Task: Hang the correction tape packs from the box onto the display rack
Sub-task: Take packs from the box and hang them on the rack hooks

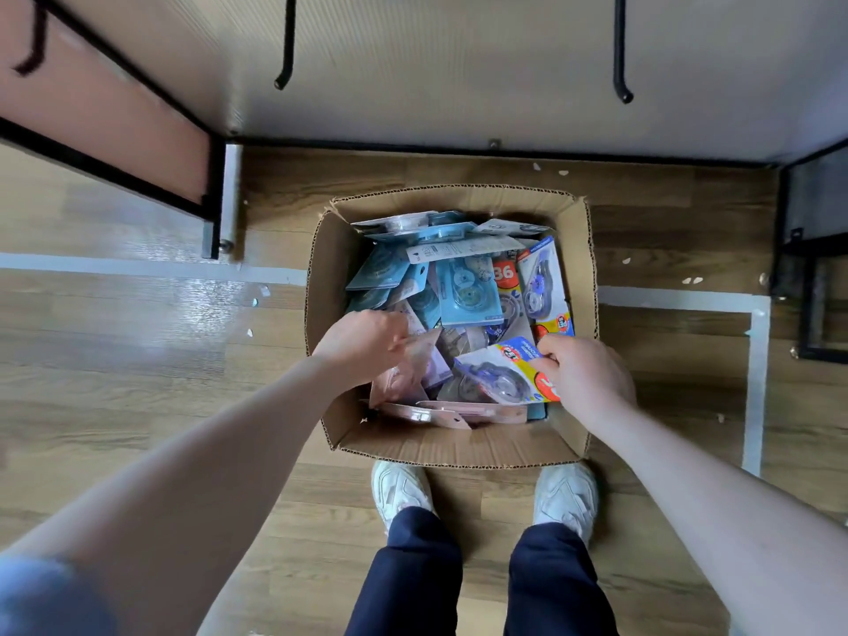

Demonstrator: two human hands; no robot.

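Inside the open brown cardboard box (pixel 452 445), the left hand (pixel 362 344) pinches a pale pink carded pack (pixel 404 374); the right hand (pixel 585 371) grips a yellow-blue carded pack (pixel 509 369). Lift each separately, hang-holes upward, toward the black rack hooks (pixel 622 91) beyond the box.

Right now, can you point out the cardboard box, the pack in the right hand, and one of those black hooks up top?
cardboard box (pixel 459 445): head view, on its near inner wall.
blue and yellow pack (pixel 509 367): head view, on its clear blister.
black hook (pixel 623 91): head view, on the upturned tip of the right one.
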